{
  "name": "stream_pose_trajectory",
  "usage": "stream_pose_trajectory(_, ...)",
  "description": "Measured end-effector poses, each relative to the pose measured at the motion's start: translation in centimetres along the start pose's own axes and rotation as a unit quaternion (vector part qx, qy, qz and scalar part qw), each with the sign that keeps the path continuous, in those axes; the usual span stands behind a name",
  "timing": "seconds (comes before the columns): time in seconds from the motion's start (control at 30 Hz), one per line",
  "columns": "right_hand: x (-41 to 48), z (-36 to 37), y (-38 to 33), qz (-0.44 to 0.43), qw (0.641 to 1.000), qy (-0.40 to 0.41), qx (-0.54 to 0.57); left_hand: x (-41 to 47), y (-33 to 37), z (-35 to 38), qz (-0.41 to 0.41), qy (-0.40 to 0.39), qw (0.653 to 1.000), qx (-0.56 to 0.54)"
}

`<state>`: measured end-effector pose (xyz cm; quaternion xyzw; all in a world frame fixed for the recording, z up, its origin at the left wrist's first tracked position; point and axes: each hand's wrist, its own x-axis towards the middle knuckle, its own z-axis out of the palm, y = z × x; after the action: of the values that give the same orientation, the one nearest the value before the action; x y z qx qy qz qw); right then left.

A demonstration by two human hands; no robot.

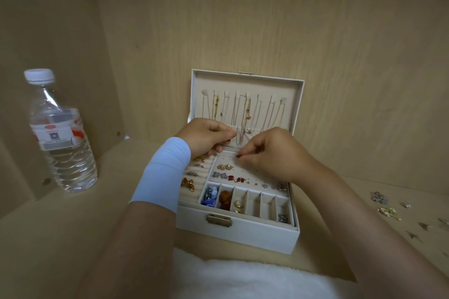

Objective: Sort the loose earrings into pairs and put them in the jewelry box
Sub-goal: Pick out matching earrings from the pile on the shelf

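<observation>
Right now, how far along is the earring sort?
Roughly midway, at a guess. Done: a gold pair, a silver pair and a red pair sit on the stud panel of the jewelry box. In hand: the right hand pinches a small piece at the panel's back; the left hand curls beside it, contents unclear. Left: loose earrings on the shelf, right of the box.

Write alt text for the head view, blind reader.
Two hands work over an open white jewelry box on a wooden shelf: the right hand pinches its fingers at the perforated earring panel, the left hand curls at the box's back edge. Necklaces hang in the lid; loose earrings lie to the right, a water bottle stands left.
</observation>
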<state>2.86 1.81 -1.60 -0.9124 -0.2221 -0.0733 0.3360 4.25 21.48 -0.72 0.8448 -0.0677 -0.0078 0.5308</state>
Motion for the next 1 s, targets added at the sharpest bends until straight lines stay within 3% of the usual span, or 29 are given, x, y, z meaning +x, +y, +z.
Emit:
stream_pose_trajectory(0.2,-0.6,0.8,-1.1,-0.056,0.989,0.003,-0.138,0.1,0.3,0.3,0.011,0.003,0.999,0.032)
stream_pose_trajectory(0.53,-0.3,0.0,-1.2,-0.076,0.984,-0.072,-0.147,0.2,0.7,0.7,0.017,0.023,0.999,0.038)
stream_pose_trajectory(0.77,-0.4,0.6,-1.7,-0.073,0.983,-0.028,-0.166,-0.1,1.0,0.6,0.024,0.031,0.998,0.039)
stream_pose_trajectory(1.0,0.8,0.8,-0.8,-0.053,0.992,0.039,-0.107,-0.2,0.8,0.1,0.041,0.061,0.996,0.050)
